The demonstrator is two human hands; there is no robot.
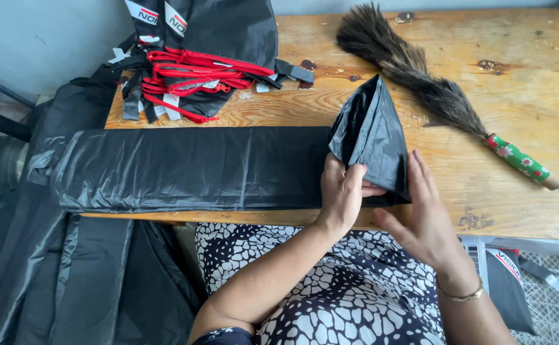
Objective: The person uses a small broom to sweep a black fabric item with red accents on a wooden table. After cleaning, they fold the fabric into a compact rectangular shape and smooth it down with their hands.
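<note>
A long strip of black plastic sheeting (pixel 183 167) lies folded along the front of a wooden table (pixel 535 96). Its right end is turned up into a triangular fold (pixel 372 131). My left hand (pixel 342 195) pinches the lower corner of that triangular fold between thumb and fingers. To the right of the fold, my right hand (pixel 423 211) rests flat against its lower edge, fingers straight. A thin bracelet (pixel 461 296) circles my right wrist.
A pile of black bags with red straps (pixel 196 70) sits at the table's back left. A grass broom with a green flowered handle (pixel 432 89) lies diagonally at the back right. More black sheeting (pixel 68 275) hangs off the table's left edge down to the floor.
</note>
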